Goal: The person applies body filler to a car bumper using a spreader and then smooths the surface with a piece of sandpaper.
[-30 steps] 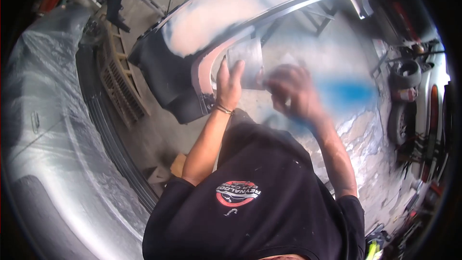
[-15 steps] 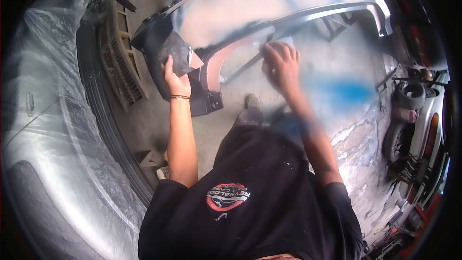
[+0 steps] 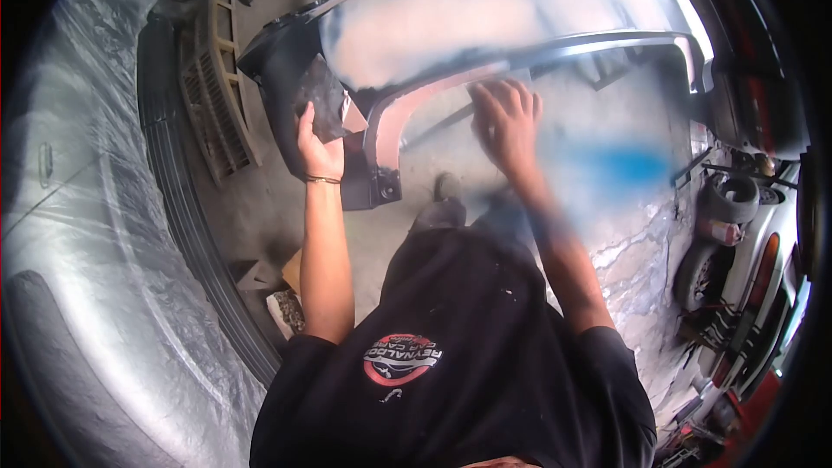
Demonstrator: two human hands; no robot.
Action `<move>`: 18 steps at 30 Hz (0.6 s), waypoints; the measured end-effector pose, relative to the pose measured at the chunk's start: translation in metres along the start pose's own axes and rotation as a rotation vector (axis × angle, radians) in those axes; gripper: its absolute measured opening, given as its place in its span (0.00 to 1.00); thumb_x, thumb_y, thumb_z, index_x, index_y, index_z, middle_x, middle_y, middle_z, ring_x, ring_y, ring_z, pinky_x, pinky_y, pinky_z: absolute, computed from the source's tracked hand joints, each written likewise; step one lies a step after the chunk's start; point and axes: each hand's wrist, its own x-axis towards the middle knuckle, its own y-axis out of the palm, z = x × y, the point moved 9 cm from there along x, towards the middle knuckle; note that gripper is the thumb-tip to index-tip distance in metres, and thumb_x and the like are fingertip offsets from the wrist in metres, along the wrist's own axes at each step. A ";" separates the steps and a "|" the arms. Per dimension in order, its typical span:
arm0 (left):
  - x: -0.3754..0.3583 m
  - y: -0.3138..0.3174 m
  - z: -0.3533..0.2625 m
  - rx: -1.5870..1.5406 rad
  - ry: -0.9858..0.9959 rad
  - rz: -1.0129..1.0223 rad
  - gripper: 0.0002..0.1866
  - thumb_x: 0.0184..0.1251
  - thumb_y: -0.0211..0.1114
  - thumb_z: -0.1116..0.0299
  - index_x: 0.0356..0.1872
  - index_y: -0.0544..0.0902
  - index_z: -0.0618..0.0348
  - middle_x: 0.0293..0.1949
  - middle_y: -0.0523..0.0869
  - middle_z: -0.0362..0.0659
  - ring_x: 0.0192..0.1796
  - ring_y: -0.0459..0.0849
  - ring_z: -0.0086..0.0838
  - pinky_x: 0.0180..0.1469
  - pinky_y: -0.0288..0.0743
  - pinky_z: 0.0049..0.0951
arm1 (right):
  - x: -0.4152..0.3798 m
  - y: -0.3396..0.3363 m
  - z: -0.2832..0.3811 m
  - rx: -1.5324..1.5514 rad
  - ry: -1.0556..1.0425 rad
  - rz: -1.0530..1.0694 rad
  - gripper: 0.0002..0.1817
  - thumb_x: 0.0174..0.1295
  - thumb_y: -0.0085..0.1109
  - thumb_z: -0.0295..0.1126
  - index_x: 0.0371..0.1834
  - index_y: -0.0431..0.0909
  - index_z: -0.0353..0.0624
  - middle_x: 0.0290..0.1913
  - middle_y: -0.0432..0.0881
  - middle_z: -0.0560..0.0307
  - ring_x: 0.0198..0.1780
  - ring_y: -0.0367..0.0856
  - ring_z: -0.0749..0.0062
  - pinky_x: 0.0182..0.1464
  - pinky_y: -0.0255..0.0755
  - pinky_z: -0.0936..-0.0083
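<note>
A car fender (image 3: 416,30) with large pinkish-beige patches and dark edges stretches across the upper middle. Pinkish coating also covers its curved wheel-arch edge (image 3: 394,121). My left hand (image 3: 321,152) grips a dark, flat, creased sheet (image 3: 322,97) with a paler, pinkish corner, in front of the fender's left end. Close to the arch edge, my right hand (image 3: 510,126) has its fingers bent and drawn together. A pale flat piece, possibly a spreader, shows faintly at its fingertips, but blur hides its exact kind.
A plastic-covered car (image 3: 95,208) fills the left side. Beside it lie a long dark ribbed strip (image 3: 178,156) and a slatted grille (image 3: 217,104). Wheels (image 3: 732,195) and car parts line the right. My shoe (image 3: 446,186) stands on the concrete floor below the fender.
The view has tilted slightly, so the fender appears lower in it. My right hand now appears nearer the arch edge. The left hand keeps its hold on the dark sheet.
</note>
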 end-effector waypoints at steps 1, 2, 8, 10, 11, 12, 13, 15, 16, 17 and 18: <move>0.002 0.002 -0.002 -0.003 0.014 -0.003 0.20 0.88 0.60 0.65 0.71 0.80 0.64 0.68 0.86 0.53 0.72 0.84 0.46 0.78 0.76 0.50 | 0.008 -0.002 0.002 -0.006 -0.015 -0.022 0.30 0.57 0.72 0.29 0.66 0.89 0.59 0.65 0.85 0.56 0.73 0.77 0.49 0.73 0.64 0.44; 0.002 0.003 -0.002 -0.006 0.016 -0.001 0.20 0.88 0.60 0.65 0.71 0.80 0.64 0.68 0.86 0.53 0.72 0.84 0.46 0.78 0.76 0.50 | 0.011 -0.001 0.001 -0.007 -0.018 -0.024 0.30 0.57 0.72 0.29 0.66 0.89 0.59 0.65 0.85 0.56 0.73 0.77 0.49 0.73 0.64 0.44; 0.003 0.001 0.000 -0.014 0.013 0.029 0.19 0.89 0.57 0.66 0.71 0.79 0.65 0.70 0.84 0.51 0.72 0.83 0.41 0.79 0.76 0.44 | 0.024 0.009 0.000 0.018 -0.063 -0.033 0.29 0.58 0.73 0.28 0.67 0.89 0.58 0.66 0.85 0.55 0.74 0.76 0.49 0.73 0.65 0.45; 0.005 -0.003 -0.005 0.133 0.092 0.032 0.21 0.84 0.62 0.70 0.73 0.80 0.58 0.69 0.86 0.46 0.71 0.85 0.40 0.74 0.79 0.49 | 0.021 0.016 -0.003 0.043 -0.055 -0.046 0.28 0.59 0.73 0.28 0.66 0.89 0.57 0.65 0.85 0.55 0.73 0.77 0.50 0.73 0.65 0.45; 0.002 -0.003 -0.004 0.133 0.091 0.031 0.21 0.84 0.62 0.70 0.73 0.80 0.58 0.69 0.86 0.46 0.71 0.85 0.40 0.74 0.79 0.49 | 0.017 0.016 -0.002 0.043 -0.055 -0.044 0.28 0.59 0.73 0.28 0.66 0.89 0.57 0.65 0.85 0.55 0.73 0.77 0.50 0.73 0.65 0.45; -0.005 -0.002 -0.008 0.246 0.148 0.027 0.19 0.87 0.59 0.69 0.72 0.78 0.61 0.69 0.85 0.47 0.71 0.84 0.39 0.76 0.78 0.44 | 0.010 0.016 0.000 0.024 -0.043 -0.005 0.27 0.59 0.72 0.27 0.65 0.89 0.57 0.65 0.85 0.54 0.72 0.77 0.50 0.72 0.65 0.45; -0.006 0.007 -0.013 0.352 0.211 0.031 0.18 0.91 0.56 0.67 0.72 0.77 0.64 0.69 0.84 0.49 0.72 0.83 0.37 0.77 0.78 0.40 | 0.009 0.015 0.001 0.000 -0.036 0.024 0.26 0.60 0.71 0.27 0.64 0.89 0.56 0.65 0.85 0.54 0.71 0.78 0.50 0.72 0.65 0.45; -0.001 -0.002 -0.009 0.321 0.195 0.041 0.18 0.90 0.58 0.67 0.72 0.77 0.63 0.69 0.84 0.49 0.72 0.83 0.38 0.77 0.78 0.40 | -0.007 0.019 -0.001 -0.014 -0.024 0.060 0.26 0.60 0.70 0.26 0.64 0.88 0.55 0.64 0.85 0.54 0.70 0.78 0.49 0.70 0.65 0.47; 0.000 0.000 -0.009 0.296 0.176 0.045 0.18 0.90 0.59 0.66 0.72 0.78 0.62 0.69 0.84 0.48 0.72 0.83 0.38 0.78 0.77 0.41 | -0.005 0.013 0.002 -0.002 -0.023 0.048 0.26 0.60 0.69 0.25 0.64 0.88 0.55 0.64 0.85 0.54 0.71 0.78 0.50 0.69 0.65 0.47; 0.002 0.002 -0.011 0.292 0.182 0.042 0.18 0.90 0.59 0.66 0.72 0.78 0.62 0.69 0.84 0.48 0.72 0.83 0.38 0.78 0.77 0.41 | -0.001 0.011 0.004 -0.001 -0.031 0.048 0.26 0.60 0.69 0.25 0.64 0.88 0.55 0.64 0.85 0.54 0.71 0.78 0.50 0.69 0.65 0.47; 0.001 -0.004 -0.006 0.164 0.110 0.005 0.18 0.88 0.60 0.66 0.71 0.79 0.61 0.69 0.84 0.48 0.72 0.83 0.39 0.78 0.77 0.42 | -0.002 0.007 0.007 0.004 -0.022 0.037 0.26 0.60 0.69 0.25 0.64 0.88 0.55 0.64 0.85 0.54 0.71 0.78 0.50 0.69 0.65 0.47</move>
